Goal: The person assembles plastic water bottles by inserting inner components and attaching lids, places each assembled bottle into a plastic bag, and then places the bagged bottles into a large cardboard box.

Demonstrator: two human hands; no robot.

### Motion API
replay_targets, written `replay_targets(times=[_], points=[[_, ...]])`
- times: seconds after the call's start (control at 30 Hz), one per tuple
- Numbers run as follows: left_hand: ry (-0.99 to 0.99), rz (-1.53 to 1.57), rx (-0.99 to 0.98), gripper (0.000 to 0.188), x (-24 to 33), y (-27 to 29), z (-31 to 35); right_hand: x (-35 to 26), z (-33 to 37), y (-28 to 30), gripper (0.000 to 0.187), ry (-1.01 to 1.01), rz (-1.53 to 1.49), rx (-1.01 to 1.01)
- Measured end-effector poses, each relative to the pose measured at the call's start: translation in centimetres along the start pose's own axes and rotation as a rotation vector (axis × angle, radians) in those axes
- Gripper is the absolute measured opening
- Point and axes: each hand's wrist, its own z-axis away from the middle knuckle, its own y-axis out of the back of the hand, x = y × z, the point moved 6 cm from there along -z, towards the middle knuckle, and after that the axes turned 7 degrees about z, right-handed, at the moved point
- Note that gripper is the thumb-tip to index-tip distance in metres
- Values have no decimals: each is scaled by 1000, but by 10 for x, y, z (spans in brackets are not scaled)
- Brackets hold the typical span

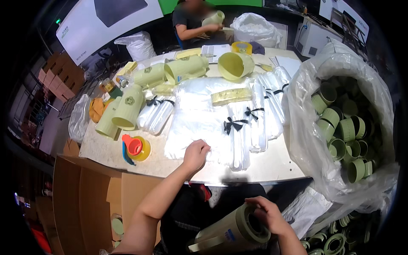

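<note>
My left hand [196,154] is closed, fingers curled together, over the near edge of a flat pile of clear plastic bags [187,131]. Whatever its fingertips hold is hidden. Down at my lap, a pale green jug [231,231] with a long handle and a blue mark lies tilted, its ringed end toward the right. My right hand [265,214] grips the jug at that end, fingers over the rim. Rolled bundles of clear bags [239,142], tied with black strips, lie right of the pile. A yellowish strip-shaped packet [231,97] rests on top of the pile.
Several pale green jug bodies [187,68] lie or stand around the table's back and left. A tape dispenser [137,148] sits near the left front. An open carton [97,204] stands lower left. A large plastic sack [304,102] of green parts stands right. Another person [191,25] sits opposite.
</note>
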Motion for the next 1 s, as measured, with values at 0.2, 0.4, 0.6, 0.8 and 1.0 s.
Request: replay_targets(times=[0.2,0.4,0.6,0.8,1.0], points=[[-103,-16,101,8,14,-8,-3,21,-57,21,17,209,-332,148],[169,782,67,17,7,-21,-23,25,-71,8,5,143,-260,349],[238,1277,-430,8,129,-80,101,18,-56,7,7,183,275,509],[263,1152,-214,10,136,-61,126,32,-47,1,9,162,-92,427],[274,1738,-386,14,162,-9,137,86,-4,68,9,315,-384,955]])
